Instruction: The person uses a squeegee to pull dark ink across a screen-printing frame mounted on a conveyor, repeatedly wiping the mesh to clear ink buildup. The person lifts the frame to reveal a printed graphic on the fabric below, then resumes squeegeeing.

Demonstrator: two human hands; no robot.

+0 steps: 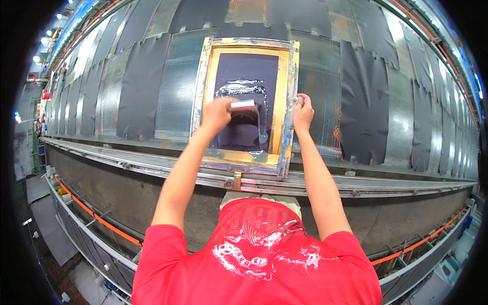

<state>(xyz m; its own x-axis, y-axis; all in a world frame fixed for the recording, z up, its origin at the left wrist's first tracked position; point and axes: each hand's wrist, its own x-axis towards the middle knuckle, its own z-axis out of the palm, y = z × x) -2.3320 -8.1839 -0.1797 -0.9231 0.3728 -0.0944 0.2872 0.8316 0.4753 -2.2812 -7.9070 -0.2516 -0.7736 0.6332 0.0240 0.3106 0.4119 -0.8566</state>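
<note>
A screen printing frame (pixel 293 101) with yellow inner edges and paint-stained sides lies on the long table in front of me. My left hand (pixel 217 114) is closed round a squeegee (pixel 243 105) with a pale top and a reddish side, held over the dark mesh (pixel 247 68). Glossy, wet-looking ink (pixel 245 87) lies in a band beyond the squeegee and trails down its right side. My right hand (pixel 303 113) has its fingers curled at the frame's right edge, gripping it.
Dark fabric pieces (pixel 364 101) lie in rows on the shiny table to both sides and beyond. A metal rail (pixel 325 184) runs along the near table edge, with a small brass-coloured stop (pixel 237 181) by the frame. Orange strips (pixel 109 223) line the walkway behind me.
</note>
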